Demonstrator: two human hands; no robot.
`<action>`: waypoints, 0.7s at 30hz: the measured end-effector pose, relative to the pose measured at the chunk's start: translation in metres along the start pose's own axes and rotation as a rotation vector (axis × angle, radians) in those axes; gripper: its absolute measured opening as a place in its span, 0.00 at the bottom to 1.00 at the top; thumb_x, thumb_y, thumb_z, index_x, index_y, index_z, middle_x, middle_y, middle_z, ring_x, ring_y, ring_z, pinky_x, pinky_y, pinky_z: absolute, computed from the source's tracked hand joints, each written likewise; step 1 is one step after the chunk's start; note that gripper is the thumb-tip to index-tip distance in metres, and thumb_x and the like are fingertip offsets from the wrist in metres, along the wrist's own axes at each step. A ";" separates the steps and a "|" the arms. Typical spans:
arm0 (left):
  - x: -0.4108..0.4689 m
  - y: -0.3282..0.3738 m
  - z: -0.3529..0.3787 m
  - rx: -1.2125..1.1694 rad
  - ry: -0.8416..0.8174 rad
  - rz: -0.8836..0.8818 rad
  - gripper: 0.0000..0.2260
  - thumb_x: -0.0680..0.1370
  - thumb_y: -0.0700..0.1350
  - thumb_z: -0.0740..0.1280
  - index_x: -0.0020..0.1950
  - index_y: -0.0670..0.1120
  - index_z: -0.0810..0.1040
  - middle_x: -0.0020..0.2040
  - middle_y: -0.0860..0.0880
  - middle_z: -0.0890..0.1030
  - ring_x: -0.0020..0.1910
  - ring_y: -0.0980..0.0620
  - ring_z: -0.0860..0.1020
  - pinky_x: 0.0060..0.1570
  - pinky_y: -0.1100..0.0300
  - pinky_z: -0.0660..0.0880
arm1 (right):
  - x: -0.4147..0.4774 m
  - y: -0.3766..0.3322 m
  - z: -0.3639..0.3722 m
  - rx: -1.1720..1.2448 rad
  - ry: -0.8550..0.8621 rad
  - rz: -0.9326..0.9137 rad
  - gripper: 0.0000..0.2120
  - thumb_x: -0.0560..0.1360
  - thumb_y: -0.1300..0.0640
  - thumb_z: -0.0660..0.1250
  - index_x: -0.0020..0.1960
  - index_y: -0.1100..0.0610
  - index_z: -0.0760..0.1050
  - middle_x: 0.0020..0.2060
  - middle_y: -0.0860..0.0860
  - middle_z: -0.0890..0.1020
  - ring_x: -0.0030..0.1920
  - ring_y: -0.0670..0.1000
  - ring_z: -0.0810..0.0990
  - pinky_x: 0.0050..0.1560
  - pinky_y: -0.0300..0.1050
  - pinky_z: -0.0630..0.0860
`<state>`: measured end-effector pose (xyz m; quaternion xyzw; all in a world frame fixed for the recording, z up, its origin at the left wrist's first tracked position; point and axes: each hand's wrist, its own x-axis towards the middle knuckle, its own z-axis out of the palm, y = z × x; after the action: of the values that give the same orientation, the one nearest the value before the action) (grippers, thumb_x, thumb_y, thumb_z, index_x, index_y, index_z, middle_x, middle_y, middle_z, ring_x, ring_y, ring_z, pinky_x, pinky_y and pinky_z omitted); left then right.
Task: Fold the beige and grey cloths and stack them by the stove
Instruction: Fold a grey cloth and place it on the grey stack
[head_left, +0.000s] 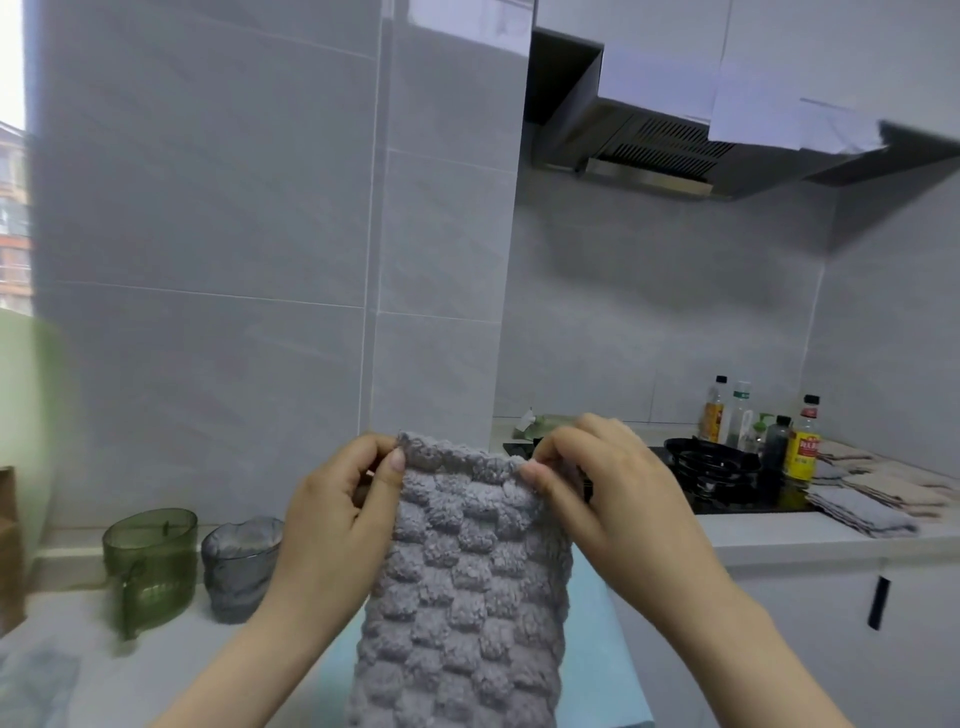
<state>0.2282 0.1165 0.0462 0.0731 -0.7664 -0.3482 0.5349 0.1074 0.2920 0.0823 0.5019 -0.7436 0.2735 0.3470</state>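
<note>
Bottle label (802, 453) blurred, left hand (332, 514), right hand (608, 493) pinching grey cloth (467, 582)

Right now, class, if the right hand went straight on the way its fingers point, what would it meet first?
Beyond the grey cloth it pinches, the right hand would most likely meet the left hand, which pinches the opposite top corner; depth is unclear.

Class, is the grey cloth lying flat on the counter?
No, the left hand and right hand hold the grey cloth up by its top corners.
</note>
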 end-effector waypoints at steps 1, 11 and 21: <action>0.000 0.000 0.001 -0.027 -0.006 -0.017 0.10 0.79 0.46 0.61 0.39 0.48 0.76 0.25 0.50 0.67 0.25 0.57 0.65 0.25 0.67 0.59 | 0.000 0.002 0.002 0.024 -0.017 0.022 0.13 0.78 0.41 0.59 0.42 0.49 0.73 0.40 0.41 0.70 0.44 0.43 0.69 0.42 0.36 0.68; -0.002 -0.003 0.012 -0.148 -0.061 -0.075 0.06 0.77 0.53 0.66 0.42 0.55 0.81 0.35 0.46 0.81 0.37 0.45 0.78 0.38 0.49 0.74 | -0.007 0.006 0.007 0.346 -0.192 0.202 0.10 0.75 0.42 0.67 0.52 0.46 0.78 0.42 0.40 0.81 0.46 0.38 0.78 0.45 0.37 0.76; -0.008 0.004 0.025 -0.324 -0.112 -0.164 0.03 0.70 0.47 0.73 0.40 0.51 0.80 0.38 0.49 0.83 0.38 0.53 0.81 0.39 0.65 0.75 | 0.000 -0.004 0.015 0.543 -0.214 0.247 0.06 0.75 0.50 0.70 0.49 0.50 0.83 0.41 0.43 0.85 0.44 0.40 0.82 0.49 0.42 0.79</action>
<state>0.2111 0.1352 0.0380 0.0289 -0.7205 -0.5129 0.4658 0.1076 0.2795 0.0732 0.5081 -0.7310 0.4477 0.0843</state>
